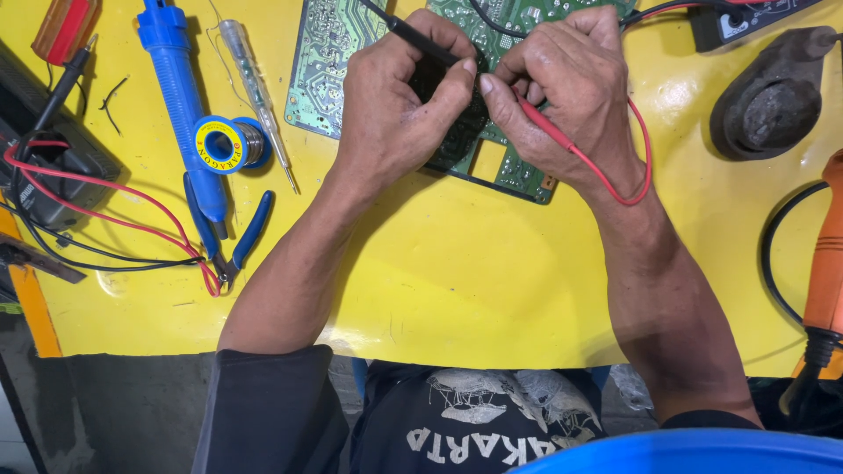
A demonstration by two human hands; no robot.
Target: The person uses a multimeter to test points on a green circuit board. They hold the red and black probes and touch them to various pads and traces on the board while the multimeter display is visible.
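A blue rim (pixel 694 452) is curving across the bottom edge nearest the lens, its contents out of view, above it the person's dark printed shirt (pixel 474 421). Both forearms are reaching over a yellow table (pixel 457 281). At far left, red and black leads (pixel 105 206) are trailing from a dark meter (pixel 61 162); a blue desoldering pump (pixel 180 96), a spool of solder wire (pixel 224 142) and blue-handled pliers (pixel 230 241) are lying within easy reach. The left hand (pixel 399 101) is pinching a black probe (pixel 413 35), fingers clamped tight, steadying its tip on the green circuit board (pixel 338 61). The right hand (pixel 571 92) is gripping a red probe (pixel 549 132) the same way, wrists braced for control. An orange tool (pixel 825 272) is resting at far right.
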